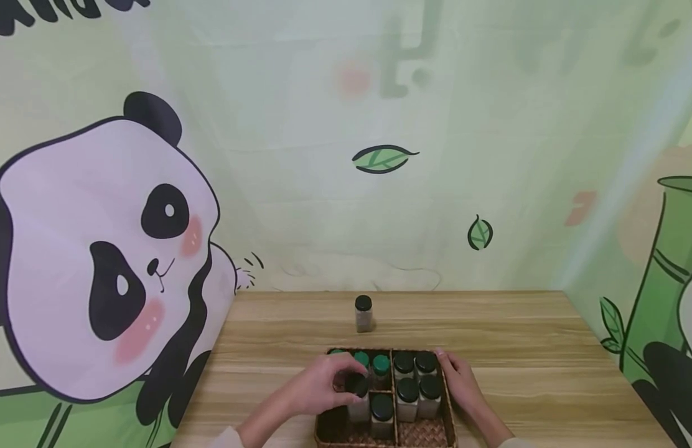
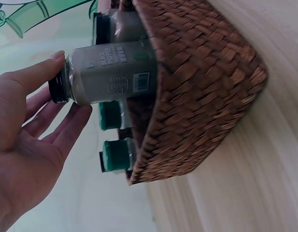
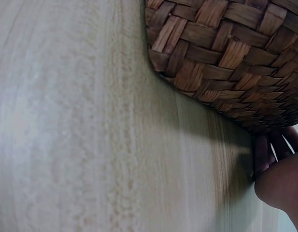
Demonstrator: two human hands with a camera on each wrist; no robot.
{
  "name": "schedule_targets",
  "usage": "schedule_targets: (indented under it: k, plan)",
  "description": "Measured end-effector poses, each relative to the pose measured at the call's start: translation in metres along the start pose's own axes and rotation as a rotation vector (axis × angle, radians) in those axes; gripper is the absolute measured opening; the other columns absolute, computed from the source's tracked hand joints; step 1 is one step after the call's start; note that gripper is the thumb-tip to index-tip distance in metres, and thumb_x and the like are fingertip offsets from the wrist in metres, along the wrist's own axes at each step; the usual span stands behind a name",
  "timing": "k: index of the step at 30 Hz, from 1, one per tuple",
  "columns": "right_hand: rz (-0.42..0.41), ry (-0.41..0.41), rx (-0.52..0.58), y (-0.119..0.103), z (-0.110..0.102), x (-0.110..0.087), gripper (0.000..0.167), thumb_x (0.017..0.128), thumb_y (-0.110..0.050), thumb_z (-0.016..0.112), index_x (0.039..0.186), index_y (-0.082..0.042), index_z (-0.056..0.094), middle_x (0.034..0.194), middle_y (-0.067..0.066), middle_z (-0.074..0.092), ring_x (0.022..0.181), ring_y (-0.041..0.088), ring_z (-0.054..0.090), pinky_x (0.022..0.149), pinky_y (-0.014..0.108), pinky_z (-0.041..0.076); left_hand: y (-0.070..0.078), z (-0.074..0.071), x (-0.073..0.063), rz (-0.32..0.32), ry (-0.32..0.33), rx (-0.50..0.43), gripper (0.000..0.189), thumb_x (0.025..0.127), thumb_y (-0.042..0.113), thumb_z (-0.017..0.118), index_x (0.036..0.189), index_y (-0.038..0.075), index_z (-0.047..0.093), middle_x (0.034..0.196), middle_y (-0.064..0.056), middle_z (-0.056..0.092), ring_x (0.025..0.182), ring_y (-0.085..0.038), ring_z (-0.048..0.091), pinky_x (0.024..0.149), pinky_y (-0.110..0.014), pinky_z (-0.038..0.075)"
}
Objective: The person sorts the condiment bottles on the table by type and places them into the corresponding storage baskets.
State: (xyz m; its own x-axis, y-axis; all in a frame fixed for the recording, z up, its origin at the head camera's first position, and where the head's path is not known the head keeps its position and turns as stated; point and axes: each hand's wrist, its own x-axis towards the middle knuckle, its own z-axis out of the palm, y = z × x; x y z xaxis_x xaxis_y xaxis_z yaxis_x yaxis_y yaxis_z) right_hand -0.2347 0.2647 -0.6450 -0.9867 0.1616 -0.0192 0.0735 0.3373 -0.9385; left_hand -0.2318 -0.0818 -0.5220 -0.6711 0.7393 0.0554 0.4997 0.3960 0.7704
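A brown woven basket (image 1: 453, 415) with dividers stands on the table. My left hand (image 1: 318, 387) pinches a spice jar (image 2: 115, 72) by its black lid, between thumb and fingers. The jar's label reads black pepper, and its lower end is down inside the basket's left part. Green-lidded jars (image 1: 381, 364) sit just behind it, and a black-lidded jar (image 1: 382, 408) stands beside it. At the basket's far right corner, my right hand (image 1: 463, 382) holds the side; in the right wrist view its fingers (image 3: 262, 157) are partly hidden by the weave.
Several black-lidded jars (image 1: 407, 391) fill the back of the basket's right part. One black-lidded jar (image 1: 363, 313) stands alone on the wooden table (image 1: 525, 336) behind the basket. A printed panda cloth (image 1: 301, 186) hangs along the table's far edge.
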Motion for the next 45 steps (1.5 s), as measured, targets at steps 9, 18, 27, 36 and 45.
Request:
schedule_targets:
  k: [9, 18, 27, 36, 45]
  plan:
    - [0.012, -0.003, 0.006, 0.0, -0.001, -0.001, 0.052, 0.115, -0.043, 0.045, 0.126, -0.001, 0.073, 0.127, 0.015, 0.072, 0.126, 0.033, 0.063, 0.108, 0.05, 0.048, -0.009, 0.014, 0.0, -0.011, -0.048, 0.126, 0.038, 0.092, 0.027, 0.086, 0.125, 0.015, 0.071, 0.12, 0.012, 0.068, 0.106, -0.001, 0.062, 0.089, -0.024, 0.055]
    - [0.009, -0.005, 0.017, -0.002, -0.001, -0.002, 0.052, 0.115, -0.043, 0.045, 0.129, 0.0, 0.072, 0.129, 0.016, 0.072, 0.13, 0.035, 0.062, 0.111, 0.053, 0.047, -0.011, 0.026, -0.003, -0.02, -0.084, 0.168, 0.037, 0.093, 0.028, 0.085, 0.125, 0.019, 0.07, 0.122, 0.013, 0.067, 0.114, -0.003, 0.062, 0.093, -0.025, 0.055]
    - [0.001, -0.01, 0.025, -0.001, -0.001, -0.002, 0.053, 0.115, -0.042, 0.045, 0.132, 0.001, 0.07, 0.132, 0.018, 0.071, 0.132, 0.038, 0.06, 0.113, 0.055, 0.045, -0.013, 0.03, -0.003, -0.019, -0.085, 0.21, 0.037, 0.093, 0.026, 0.085, 0.126, 0.019, 0.069, 0.126, 0.01, 0.067, 0.117, -0.005, 0.061, 0.097, -0.027, 0.055]
    - [-0.003, -0.017, 0.042, -0.001, -0.001, -0.002, 0.053, 0.115, -0.041, 0.045, 0.134, 0.002, 0.069, 0.134, 0.019, 0.069, 0.134, 0.039, 0.059, 0.115, 0.057, 0.044, -0.007, 0.022, 0.0, -0.046, -0.072, 0.172, 0.041, 0.092, 0.033, 0.086, 0.127, 0.016, 0.073, 0.12, 0.01, 0.068, 0.112, -0.006, 0.065, 0.094, -0.026, 0.057]
    - [0.001, -0.01, 0.032, -0.001, -0.001, -0.002, 0.056, 0.114, -0.045, 0.045, 0.132, 0.001, 0.07, 0.133, 0.018, 0.07, 0.133, 0.038, 0.06, 0.114, 0.056, 0.045, 0.007, -0.015, 0.018, -0.051, 0.109, -0.036, 0.051, 0.094, 0.034, 0.084, 0.136, 0.009, 0.068, 0.129, -0.006, 0.071, 0.119, -0.026, 0.066, 0.103, -0.044, 0.056]
